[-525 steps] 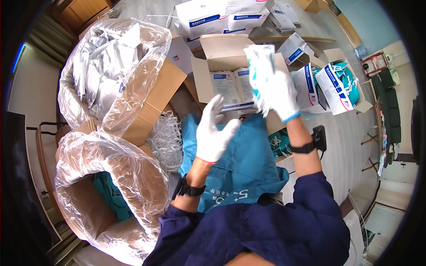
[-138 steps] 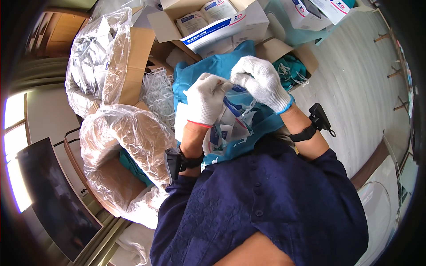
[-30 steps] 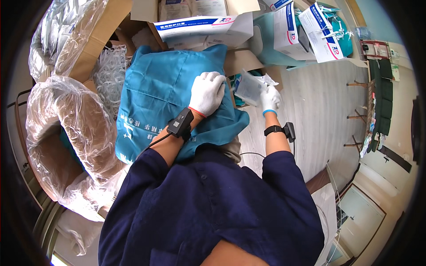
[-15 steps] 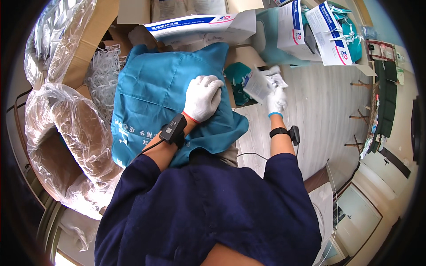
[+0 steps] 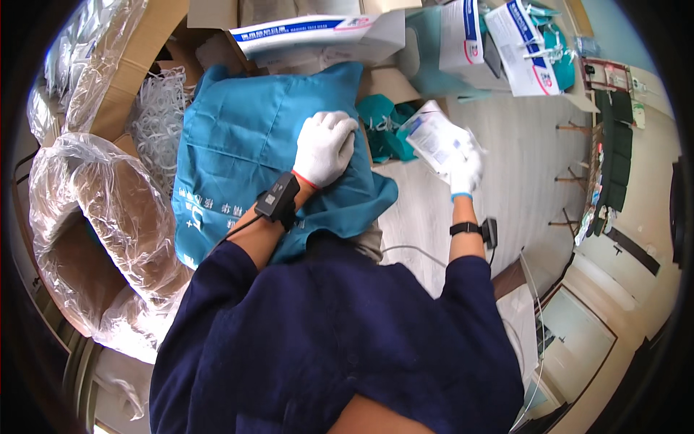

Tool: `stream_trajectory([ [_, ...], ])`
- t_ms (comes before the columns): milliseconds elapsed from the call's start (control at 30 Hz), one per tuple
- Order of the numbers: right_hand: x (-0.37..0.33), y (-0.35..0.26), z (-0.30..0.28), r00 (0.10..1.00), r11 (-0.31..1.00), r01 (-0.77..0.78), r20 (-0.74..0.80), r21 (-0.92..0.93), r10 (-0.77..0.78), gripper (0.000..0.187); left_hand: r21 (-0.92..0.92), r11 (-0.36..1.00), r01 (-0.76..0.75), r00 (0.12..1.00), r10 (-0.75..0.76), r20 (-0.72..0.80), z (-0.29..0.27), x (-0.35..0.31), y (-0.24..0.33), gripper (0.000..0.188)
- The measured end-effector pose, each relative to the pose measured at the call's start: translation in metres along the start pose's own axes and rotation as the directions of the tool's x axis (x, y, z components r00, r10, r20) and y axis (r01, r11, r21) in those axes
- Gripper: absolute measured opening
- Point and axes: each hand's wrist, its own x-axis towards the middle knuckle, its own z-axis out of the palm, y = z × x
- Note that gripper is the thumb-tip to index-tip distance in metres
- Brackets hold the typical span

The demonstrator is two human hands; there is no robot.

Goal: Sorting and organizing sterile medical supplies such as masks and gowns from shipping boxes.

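Handling packaging (image 5: 429,137), your right hand (image 5: 465,165) grips it, next move likely needing steadiness, left hand (image 5: 324,150) curled closed atop blue cloth (image 5: 242,130).

Right grip (image 5: 465,163) now farther out from the left grip (image 5: 325,150), printed packet (image 5: 430,137) carried along, more teal masks (image 5: 387,123) uncovered left of the right grip

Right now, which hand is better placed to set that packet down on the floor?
The right hand, I'd say: it holds the packet out over the pale floor. The left hand rests on the blue cloth, farther away.
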Motion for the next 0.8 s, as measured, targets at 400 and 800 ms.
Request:
stream_trajectory([
  [400,-0.041,-0.084,-0.066,0.708,-0.065,-0.600,0.568,0.797,0.420,0.042,0.064,0.996,0.061,0.998,-0.062,0.017,-0.016,-0.015,-0.006,0.019],
  [800,-0.067,-0.126,-0.096,0.904,0.045,-0.408,0.397,0.912,0.157,0.055,-0.040,0.987,0.153,0.921,-0.128,0.368,0.006,0.016,0.057,0.060],
])
